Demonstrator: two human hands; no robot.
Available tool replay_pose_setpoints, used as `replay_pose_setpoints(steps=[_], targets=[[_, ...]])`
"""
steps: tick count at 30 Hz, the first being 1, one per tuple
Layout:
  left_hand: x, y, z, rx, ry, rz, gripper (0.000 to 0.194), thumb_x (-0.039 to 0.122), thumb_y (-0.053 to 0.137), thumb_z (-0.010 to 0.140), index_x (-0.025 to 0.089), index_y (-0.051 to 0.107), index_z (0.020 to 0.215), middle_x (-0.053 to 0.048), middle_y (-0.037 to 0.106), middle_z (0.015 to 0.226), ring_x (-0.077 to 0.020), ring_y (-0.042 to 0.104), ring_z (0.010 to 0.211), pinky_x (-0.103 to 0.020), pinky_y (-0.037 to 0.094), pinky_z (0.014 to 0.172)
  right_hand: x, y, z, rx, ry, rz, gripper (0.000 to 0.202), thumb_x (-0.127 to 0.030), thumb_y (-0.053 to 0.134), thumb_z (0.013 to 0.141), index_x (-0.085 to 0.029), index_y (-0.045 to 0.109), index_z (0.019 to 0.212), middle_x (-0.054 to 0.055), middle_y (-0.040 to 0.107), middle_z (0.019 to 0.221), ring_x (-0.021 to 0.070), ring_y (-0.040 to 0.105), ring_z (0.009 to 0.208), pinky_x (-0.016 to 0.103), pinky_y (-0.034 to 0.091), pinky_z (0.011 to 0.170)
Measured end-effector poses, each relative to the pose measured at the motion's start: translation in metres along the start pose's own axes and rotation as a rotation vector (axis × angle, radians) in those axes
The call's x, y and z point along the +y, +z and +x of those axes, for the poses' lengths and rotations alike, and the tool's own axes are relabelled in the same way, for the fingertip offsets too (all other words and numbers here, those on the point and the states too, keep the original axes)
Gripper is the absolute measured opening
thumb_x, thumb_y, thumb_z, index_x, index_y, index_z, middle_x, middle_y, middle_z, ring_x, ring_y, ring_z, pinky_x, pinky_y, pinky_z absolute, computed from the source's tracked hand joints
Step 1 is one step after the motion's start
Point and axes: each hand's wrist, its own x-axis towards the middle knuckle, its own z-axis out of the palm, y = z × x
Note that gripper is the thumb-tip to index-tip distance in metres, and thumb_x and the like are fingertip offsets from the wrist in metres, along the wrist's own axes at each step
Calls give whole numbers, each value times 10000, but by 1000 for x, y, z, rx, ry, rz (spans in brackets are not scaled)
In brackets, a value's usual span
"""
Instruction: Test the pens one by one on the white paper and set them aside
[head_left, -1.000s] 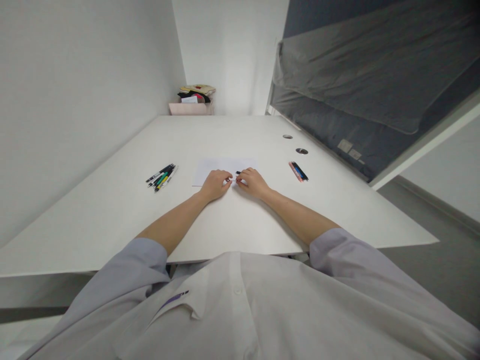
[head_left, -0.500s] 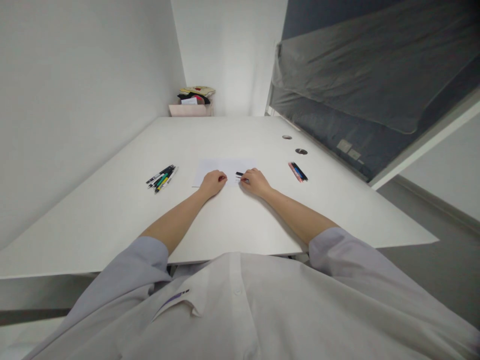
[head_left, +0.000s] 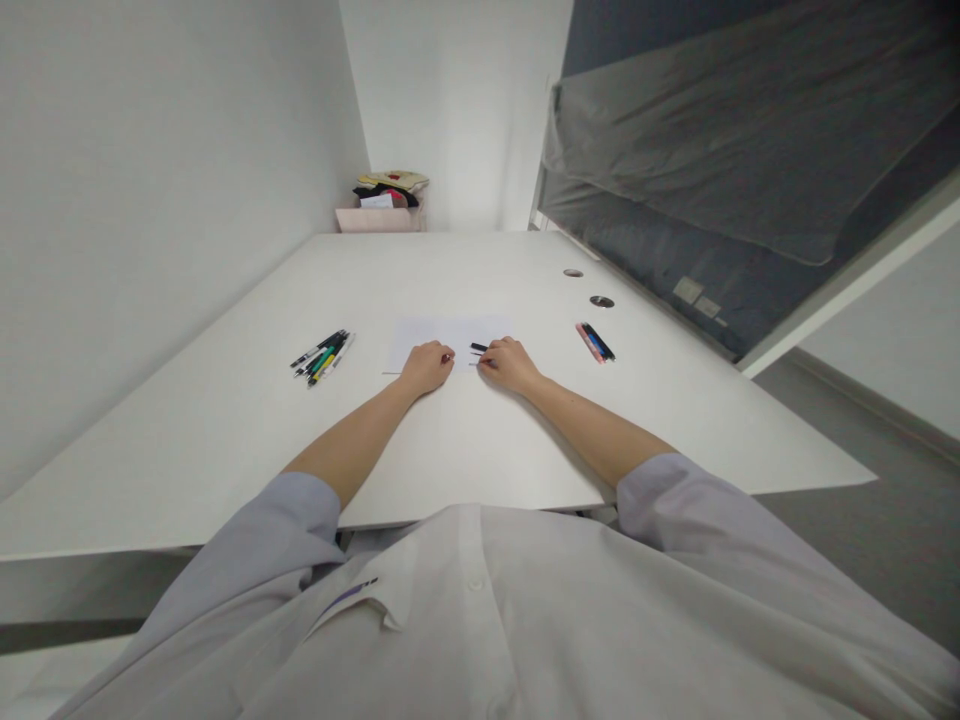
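A white sheet of paper (head_left: 450, 328) lies on the table under both my hands. My left hand (head_left: 427, 368) rests at its left part with the fingers pinched together. A tiny dark reddish bit (head_left: 448, 357) shows at those fingertips, too small to name. My right hand (head_left: 510, 364) is closed too, its fingertips pointing left over the paper. Just beside them a short black pen-like piece (head_left: 478, 346) and thinner slim pieces (head_left: 475, 354) show. The fingers partly hide these, so which piece is gripped cannot be made out. A gap separates the two hands.
On the white table (head_left: 480, 440), a pile of several pens (head_left: 324, 358) lies to the left. A smaller group of pens (head_left: 596, 342) sits at the right, near two round cable holes (head_left: 601, 301). A box of items (head_left: 381, 218) stands at the back, and a dark panel (head_left: 675, 200) borders the right.
Hardly anything differs. Both hands keep their closed pose over the paper, and the whole view has shifted very slightly.
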Motion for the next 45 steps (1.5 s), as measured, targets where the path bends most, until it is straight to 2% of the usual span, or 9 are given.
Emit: replay_pose_setpoints(steps=[4, 8, 11, 14, 16, 20, 25, 32, 45], targets=[[-7, 1, -4, 43, 0, -38, 384, 342, 538, 912, 171, 674, 1228, -89, 704, 1054, -241, 639, 1030, -372, 484, 980, 6, -1, -1, 27, 25, 27, 327, -338, 524, 928, -183, 777, 1067, 115, 729, 1084, 276, 599, 1049, 371, 427, 931], [-22, -1, -10, 85, -26, 2, 481, 489, 551, 908, 178, 654, 1260, -119, 651, 1244, -274, 591, 1166, -406, 449, 1053, 25, -2, -3, 65, 81, 39, 400, -370, 485, 948, -166, 726, 1193, 127, 702, 1200, 278, 597, 1124, 386, 424, 1011], [-29, -3, -11, 34, -75, 34, 605, 578, 512, 917, 179, 580, 1368, -123, 563, 1424, -284, 511, 1317, -407, 384, 1134, 38, -2, -6, 35, 131, 20, 540, -461, 495, 948, -149, 605, 1374, 150, 616, 1371, 300, 540, 1263, 409, 400, 1076], [-30, -3, -11, -62, -130, 92, 704, 626, 465, 926, 179, 482, 1470, -124, 419, 1571, -305, 368, 1457, -412, 293, 1199, 42, 0, -9, -53, 183, -8, 675, -533, 527, 925, -157, 484, 1483, 159, 490, 1513, 327, 437, 1391, 437, 356, 1132], [-29, -2, -10, -119, -135, 126, 723, 648, 425, 932, 191, 459, 1491, -115, 375, 1602, -312, 336, 1479, -413, 268, 1210, 41, 1, -10, -110, 199, -14, 671, -559, 510, 927, -190, 480, 1486, 143, 465, 1537, 331, 409, 1420, 447, 341, 1148], [-27, -1, -10, -173, -126, 149, 733, 669, 361, 939, 193, 473, 1486, -109, 382, 1600, -298, 354, 1474, -390, 266, 1212, 38, 2, -10, -160, 184, -12, 599, -571, 465, 939, -240, 543, 1432, 119, 504, 1502, 322, 430, 1408, 440, 354, 1143], [-27, -2, -10, -175, -135, 149, 754, 667, 365, 938, 165, 470, 1491, -127, 373, 1601, -296, 345, 1479, -366, 249, 1220, 39, 1, -8, -166, 181, -15, 606, -575, 450, 939, -237, 541, 1434, 121, 497, 1505, 324, 430, 1406, 448, 352, 1145], [-29, -1, -9, -167, -113, 140, 732, 652, 386, 938, 161, 490, 1471, -151, 390, 1587, -313, 365, 1466, -406, 279, 1203, 39, 3, -9, -141, 184, 5, 588, -554, 477, 932, -230, 563, 1415, 131, 505, 1497, 333, 434, 1403, 461, 365, 1134], [-30, 0, -9, -158, -114, 124, 723, 651, 403, 935, 170, 495, 1468, -145, 410, 1577, -308, 372, 1461, -400, 276, 1205, 38, 2, -10, -140, 186, 9, 584, -556, 482, 933, -221, 570, 1404, 139, 520, 1472, 328, 447, 1387, 444, 374, 1120]])
